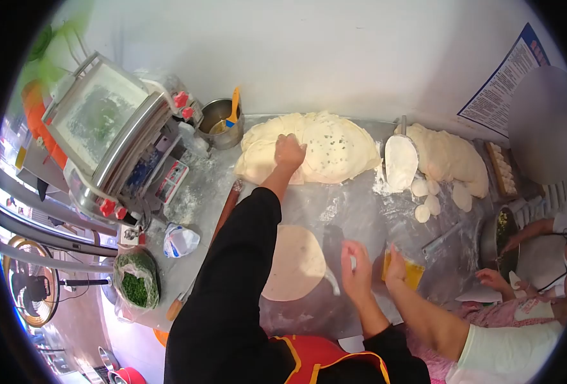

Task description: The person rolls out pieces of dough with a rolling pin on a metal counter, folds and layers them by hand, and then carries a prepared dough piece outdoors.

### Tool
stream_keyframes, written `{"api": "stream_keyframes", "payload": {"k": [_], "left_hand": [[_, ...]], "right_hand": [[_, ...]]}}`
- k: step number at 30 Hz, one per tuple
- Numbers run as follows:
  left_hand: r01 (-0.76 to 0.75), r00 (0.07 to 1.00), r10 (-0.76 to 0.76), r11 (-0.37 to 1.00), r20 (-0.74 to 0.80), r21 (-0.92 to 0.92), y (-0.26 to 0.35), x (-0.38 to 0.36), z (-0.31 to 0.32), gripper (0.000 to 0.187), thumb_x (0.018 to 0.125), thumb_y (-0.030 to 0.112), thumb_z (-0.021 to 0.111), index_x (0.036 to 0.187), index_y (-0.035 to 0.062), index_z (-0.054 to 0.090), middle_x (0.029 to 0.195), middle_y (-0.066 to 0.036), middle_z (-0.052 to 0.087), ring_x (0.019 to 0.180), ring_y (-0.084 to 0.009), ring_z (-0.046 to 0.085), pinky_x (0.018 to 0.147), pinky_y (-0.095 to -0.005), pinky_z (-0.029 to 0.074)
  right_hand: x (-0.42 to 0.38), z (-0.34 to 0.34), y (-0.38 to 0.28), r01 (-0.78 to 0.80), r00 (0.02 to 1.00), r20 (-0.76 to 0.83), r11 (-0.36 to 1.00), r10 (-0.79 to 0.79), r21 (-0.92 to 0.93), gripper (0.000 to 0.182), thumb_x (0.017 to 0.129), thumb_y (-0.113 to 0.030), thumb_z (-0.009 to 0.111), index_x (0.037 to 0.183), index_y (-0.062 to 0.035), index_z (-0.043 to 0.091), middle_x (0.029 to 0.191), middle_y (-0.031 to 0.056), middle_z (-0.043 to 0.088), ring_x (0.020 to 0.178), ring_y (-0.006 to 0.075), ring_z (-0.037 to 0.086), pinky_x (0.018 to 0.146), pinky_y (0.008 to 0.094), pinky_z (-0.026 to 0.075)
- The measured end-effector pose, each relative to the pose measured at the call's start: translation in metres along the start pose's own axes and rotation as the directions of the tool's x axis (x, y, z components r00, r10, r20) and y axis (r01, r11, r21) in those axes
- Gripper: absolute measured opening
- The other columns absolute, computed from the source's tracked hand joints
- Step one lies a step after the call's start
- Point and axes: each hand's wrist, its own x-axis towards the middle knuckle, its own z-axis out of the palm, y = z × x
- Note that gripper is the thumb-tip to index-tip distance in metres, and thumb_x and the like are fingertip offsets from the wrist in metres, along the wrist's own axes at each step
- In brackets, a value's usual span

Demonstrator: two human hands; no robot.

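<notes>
My left hand (290, 152) is closed, knuckles up, on top of a large pile of pale dough sheets (338, 147) with green flecks. Whatever its fingers pinch is hidden under them. Closer to me lies a thin, round sheet of dough (293, 264), with a small white strip (332, 282) at its right edge. To the right of that sheet, my right hand (356, 267) is held above the table, thumb and fingers apart.
A co-worker's hand (395, 267) is beside a yellow piece (414, 274). Behind are a metal scoop (400, 163), a dough mass (446, 153) and small dough pieces (422, 213). At left are a machine (107, 121), a metal pot (222, 136), a brown rod (227, 214) and bagged greens (136, 288).
</notes>
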Motion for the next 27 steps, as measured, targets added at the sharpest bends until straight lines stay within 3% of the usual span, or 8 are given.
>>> {"api": "stream_keyframes", "payload": {"k": [6,9,13,16,19,22,24,27], "left_hand": [[0.231,0.973,-0.231,0.973,-0.012,0.013,0.022,0.022,0.009,0.042,0.075,0.021,0.071,0.110,-0.0002,0.061,0.120,-0.023,0.053,0.113,-0.0349,0.052,0.100,-0.0389,0.042],[0.190,0.982,-0.190,0.982,-0.007,-0.021,0.021,0.027,0.020,0.046,0.074,0.023,0.073,0.110,-0.0006,0.061,0.115,-0.022,0.059,0.111,-0.0343,0.055,0.097,-0.0378,0.044],[0.342,0.937,-0.335,0.937,0.095,-0.073,0.033,0.031,-0.005,0.050,0.073,0.029,0.075,0.109,-0.0023,0.061,0.107,-0.018,0.067,0.100,-0.0332,0.064,0.087,-0.0389,0.051],[0.166,0.879,-0.149,0.986,0.452,0.001,0.016,0.063,-0.010,0.053,0.072,0.033,0.077,0.105,-0.0032,0.060,0.104,-0.016,0.069,0.095,-0.0317,0.068,0.081,-0.0410,0.053],[0.072,0.891,-0.077,0.997,0.448,0.027,0.017,0.070,-0.005,0.048,0.073,0.031,0.077,0.104,-0.0022,0.060,0.099,-0.017,0.069,0.095,-0.0318,0.067,0.081,-0.0428,0.052],[-0.235,0.961,0.221,0.970,0.163,0.068,0.017,0.053,0.008,0.040,0.076,0.025,0.073,0.103,-0.0015,0.060,0.094,-0.019,0.069,0.094,-0.0352,0.066,0.079,-0.0465,0.052],[-0.264,0.958,0.256,0.963,0.130,0.051,0.028,0.048,0.000,0.035,0.076,0.020,0.070,0.102,-0.0001,0.060,0.090,-0.018,0.068,0.088,-0.0364,0.066,0.076,-0.0479,0.052],[-0.445,0.895,0.446,0.895,0.016,-0.025,0.059,0.035,-0.004,0.025,0.075,0.016,0.067,0.094,0.0024,0.057,0.076,-0.019,0.065,0.077,-0.0387,0.065,0.068,-0.0488,0.050]], "right_hand": [[0.092,0.008,0.042,-0.178,0.974,-0.118,0.976,0.193,0.123,0.022,0.093,-0.011,0.055,0.111,0.0009,0.060,0.103,0.0136,0.063,0.091,0.0220,0.060,0.081,0.0312,0.048],[0.134,0.021,0.053,-0.326,0.903,-0.124,0.845,0.411,0.425,0.023,0.093,-0.012,0.055,0.112,-0.0006,0.061,0.103,0.0099,0.064,0.091,0.0178,0.060,0.081,0.0294,0.048],[0.181,0.037,0.078,-0.321,0.925,-0.056,0.848,0.377,0.421,0.020,0.093,-0.012,0.058,0.109,-0.0023,0.062,0.101,0.0035,0.061,0.089,0.0110,0.057,0.081,0.0257,0.048],[0.218,0.047,0.102,-0.355,0.919,-0.009,0.836,0.394,0.418,0.022,0.091,-0.015,0.058,0.109,-0.0026,0.063,0.100,0.0052,0.063,0.089,0.0127,0.058,0.081,0.0269,0.048],[0.255,0.054,0.113,-0.414,0.895,0.005,0.828,0.445,0.377,0.026,0.090,-0.018,0.057,0.109,-0.0020,0.065,0.101,0.0094,0.067,0.094,0.0171,0.061,0.083,0.0299,0.047],[0.278,0.057,0.116,-0.421,0.894,-0.002,0.844,0.447,0.333,0.028,0.090,-0.018,0.056,0.110,-0.0005,0.064,0.104,0.0105,0.067,0.098,0.0183,0.062,0.085,0.0305,0.048],[0.288,0.061,0.123,-0.399,0.904,0.011,0.833,0.428,0.383,0.030,0.091,-0.017,0.054,0.112,0.0014,0.063,0.109,0.0113,0.066,0.101,0.0191,0.062,0.089,0.0314,0.048],[0.292,0.073,0.141,-0.343,0.878,0.006,0.620,0.479,0.706,0.026,0.093,-0.012,0.055,0.116,-0.0006,0.062,0.101,0.0044,0.064,0.088,0.0122,0.061,0.081,0.0276,0.051]]}}
